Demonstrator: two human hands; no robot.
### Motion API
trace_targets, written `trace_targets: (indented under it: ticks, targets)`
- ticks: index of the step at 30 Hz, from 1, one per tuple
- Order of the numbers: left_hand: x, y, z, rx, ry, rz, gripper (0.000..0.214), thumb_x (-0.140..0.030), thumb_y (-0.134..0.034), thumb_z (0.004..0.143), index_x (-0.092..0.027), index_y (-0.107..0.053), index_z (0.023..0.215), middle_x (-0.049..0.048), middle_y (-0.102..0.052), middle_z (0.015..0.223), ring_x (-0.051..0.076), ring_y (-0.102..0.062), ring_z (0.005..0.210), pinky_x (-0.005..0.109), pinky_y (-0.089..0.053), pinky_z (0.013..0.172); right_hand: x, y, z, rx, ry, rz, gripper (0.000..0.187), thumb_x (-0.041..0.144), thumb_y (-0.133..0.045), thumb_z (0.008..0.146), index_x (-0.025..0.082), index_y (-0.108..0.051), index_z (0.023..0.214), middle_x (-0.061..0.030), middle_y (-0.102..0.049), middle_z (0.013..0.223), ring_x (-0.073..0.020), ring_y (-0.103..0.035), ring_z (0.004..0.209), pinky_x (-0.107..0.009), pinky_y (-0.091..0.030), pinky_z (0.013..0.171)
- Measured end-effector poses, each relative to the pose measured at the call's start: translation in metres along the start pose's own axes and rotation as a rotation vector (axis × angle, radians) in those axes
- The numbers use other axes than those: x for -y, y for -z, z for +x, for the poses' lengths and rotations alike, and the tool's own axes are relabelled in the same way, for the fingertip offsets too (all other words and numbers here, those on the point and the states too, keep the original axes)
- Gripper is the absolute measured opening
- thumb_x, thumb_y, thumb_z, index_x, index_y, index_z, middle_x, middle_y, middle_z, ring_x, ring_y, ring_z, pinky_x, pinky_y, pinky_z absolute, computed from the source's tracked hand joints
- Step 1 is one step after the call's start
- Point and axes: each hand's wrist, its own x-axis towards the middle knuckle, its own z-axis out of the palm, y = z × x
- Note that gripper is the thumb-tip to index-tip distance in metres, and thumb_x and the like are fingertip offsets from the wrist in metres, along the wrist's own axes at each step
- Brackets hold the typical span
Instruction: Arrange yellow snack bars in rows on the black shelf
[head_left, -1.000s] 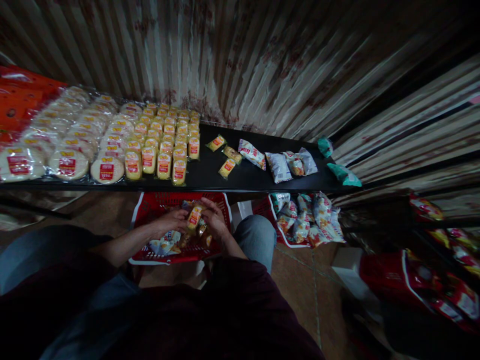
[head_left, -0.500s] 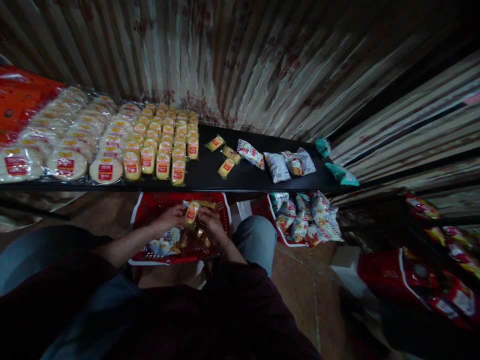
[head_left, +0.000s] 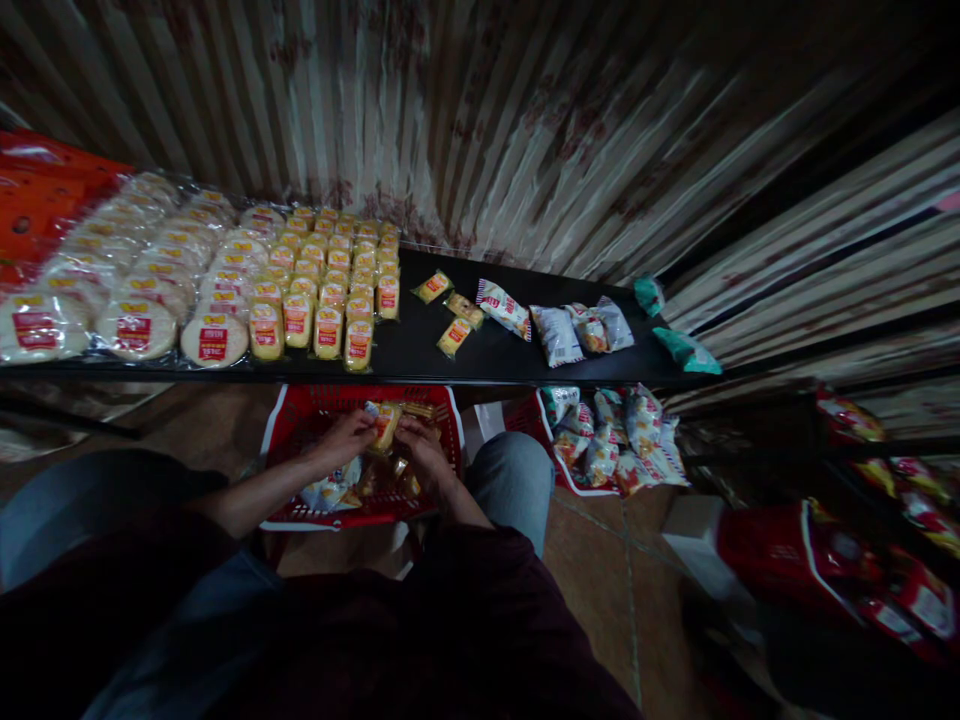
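Note:
Over the red basket (head_left: 271, 450) between my knees, a small yellow packaged cake (head_left: 385, 425) with a red label is held from both sides. The fingers of my left hand (head_left: 350, 440) close on its left edge. My right hand (head_left: 421, 446) grips its right side. Below lie more wrapped cakes (head_left: 405, 475) and white snack bags (head_left: 330, 488), partly hidden by my hands and forearms. On the black shelf (head_left: 401, 345) just beyond, similar yellow cakes (head_left: 328, 330) stand in rows.
Round white wrapped crackers (head_left: 214, 340) fill the shelf's left, by an orange package (head_left: 45, 200). Loose cakes (head_left: 454, 337) and snack bags (head_left: 555, 335) lie on its right. A second basket (head_left: 529, 425) of bags stands beside my right knee; another red basket (head_left: 757, 550) is farther right.
The cake between my hands has turned slightly, its label now tilted. Both hands stay in nearly the same place, and the shelf goods have not been moved.

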Motion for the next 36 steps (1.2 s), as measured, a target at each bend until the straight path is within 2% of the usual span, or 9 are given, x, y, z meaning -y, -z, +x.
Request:
trace_targets:
  ticks: [3,6,14,19,24,30,36]
  targets:
    - [-0.001,0.0,0.0,0.017,0.008,0.004,0.034,-0.045,-0.061,0.068,-0.018,-0.059,0.089,0.0061,-0.065,0.096,0.022,-0.06,0.094,0.035,-0.046,0.083,0.001,-0.001,0.0,-0.005,-0.011,-0.008,0.026,0.025,-0.073,0.051,0.018,-0.066,0.076,0.0017,-0.065,0.064,-0.0107,-0.054,0.057,-0.025,-0.04,0.06]
    - [-0.005,-0.001,-0.002,0.049,0.025,-0.009,0.039,-0.045,-0.065,0.064,-0.017,-0.061,0.091,0.008,-0.066,0.098,0.024,-0.059,0.097,0.036,-0.043,0.087,0.002,-0.001,0.0,-0.022,-0.008,-0.002,0.027,0.023,-0.073,0.051,0.019,-0.066,0.076,0.0014,-0.067,0.067,-0.0114,-0.056,0.059,-0.025,-0.042,0.062]
    - [-0.016,-0.003,-0.008,0.137,0.174,-0.204,0.036,-0.035,-0.063,0.064,-0.015,-0.063,0.094,0.0055,-0.069,0.092,0.022,-0.062,0.091,0.035,-0.047,0.079,0.004,-0.003,-0.003,0.003,-0.026,0.01,0.029,0.026,-0.074,0.052,0.017,-0.066,0.078,-0.0019,-0.071,0.076,-0.0116,-0.059,0.058,-0.025,-0.043,0.059]
    - [-0.017,-0.002,-0.007,0.077,0.34,-0.427,0.026,-0.024,-0.062,0.066,-0.016,-0.064,0.09,0.0053,-0.071,0.086,0.018,-0.066,0.082,0.032,-0.052,0.075,0.007,-0.004,-0.004,-0.009,0.0,0.015,0.03,0.025,-0.073,0.051,0.017,-0.067,0.08,-0.0032,-0.071,0.082,-0.0109,-0.059,0.056,-0.023,-0.041,0.053]
    - [-0.02,-0.002,-0.007,0.002,0.399,-0.573,0.025,-0.009,-0.053,0.069,-0.012,-0.062,0.093,0.0056,-0.071,0.079,0.016,-0.067,0.069,0.031,-0.055,0.07,0.01,-0.004,-0.003,-0.029,0.009,0.029,0.031,0.023,-0.07,0.052,0.017,-0.065,0.081,-0.0031,-0.072,0.08,-0.0089,-0.055,0.049,-0.022,-0.039,0.048]
    - [-0.026,0.0,-0.007,0.038,0.453,-0.745,0.031,-0.004,-0.046,0.072,-0.011,-0.058,0.1,0.0084,-0.072,0.081,0.017,-0.069,0.07,0.034,-0.056,0.07,0.015,-0.008,-0.007,-0.002,0.016,0.058,0.029,0.021,-0.07,0.053,0.018,-0.065,0.081,-0.0016,-0.071,0.076,-0.01,-0.058,0.055,-0.021,-0.039,0.051]
    - [-0.029,0.001,-0.007,0.077,0.523,-0.761,0.027,-0.008,-0.044,0.077,-0.01,-0.056,0.101,0.0101,-0.072,0.081,0.018,-0.069,0.066,0.032,-0.056,0.064,0.012,-0.007,-0.006,0.037,0.018,0.047,0.031,0.024,-0.071,0.054,0.018,-0.066,0.084,-0.0013,-0.069,0.073,-0.0113,-0.059,0.059,-0.022,-0.04,0.056]
